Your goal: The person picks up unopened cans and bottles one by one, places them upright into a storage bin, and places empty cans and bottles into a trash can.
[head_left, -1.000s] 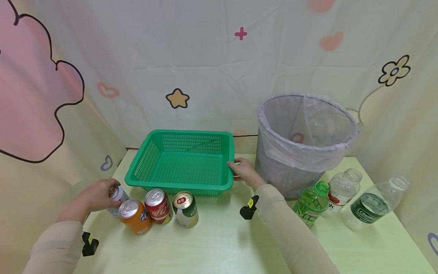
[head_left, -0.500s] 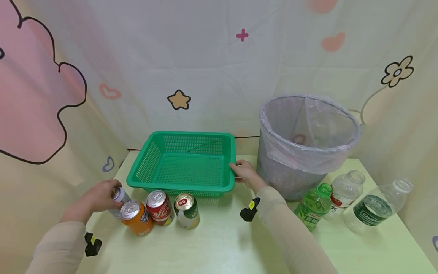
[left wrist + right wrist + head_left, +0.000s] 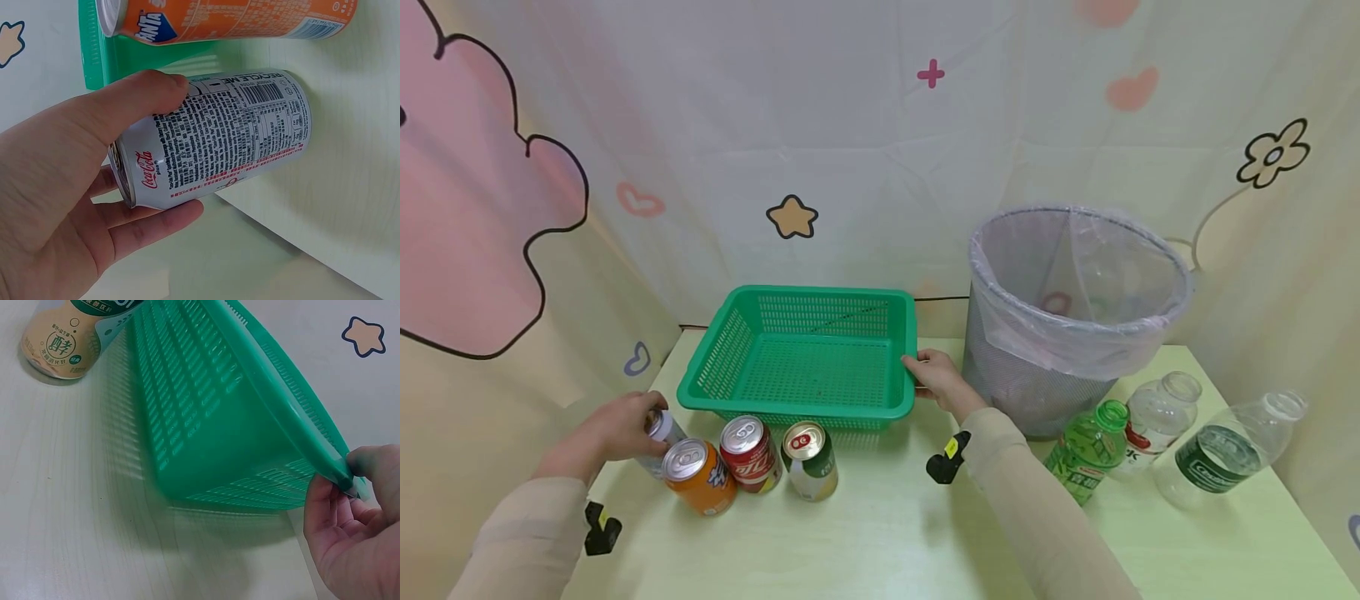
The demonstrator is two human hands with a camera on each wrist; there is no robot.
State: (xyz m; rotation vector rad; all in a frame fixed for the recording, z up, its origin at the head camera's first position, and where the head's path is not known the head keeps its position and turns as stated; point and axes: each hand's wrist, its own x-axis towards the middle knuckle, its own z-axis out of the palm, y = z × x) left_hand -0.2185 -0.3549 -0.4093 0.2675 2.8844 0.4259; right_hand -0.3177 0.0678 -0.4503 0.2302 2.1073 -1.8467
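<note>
My left hand point(image 3: 622, 427) grips a white Coca-Cola can point(image 3: 231, 134) near its top, thumb on one side and fingers on the other. The can stands upright at the table's left edge, left of an orange Fanta can point(image 3: 702, 479). At the basket's right end, my right hand point(image 3: 938, 379) pinches the rim of the green plastic basket point(image 3: 212, 425) between thumb and fingers. Nothing lies inside the basket. A red can point(image 3: 750, 455) and a green and cream can point(image 3: 809, 463) stand in front of it.
Right of the basket stands a mesh bin point(image 3: 1022, 367) lined with a clear bag. Beside it are a green bottle point(image 3: 1086, 454), a clear bottle with a red label point(image 3: 1153, 421) and a tilted clear bottle with a dark green label point(image 3: 1217, 454). A printed curtain point(image 3: 850, 150) hangs behind.
Both hands keep their hold on the can and the basket rim. The whole head view shifts slightly; the things on the table stay in place.
</note>
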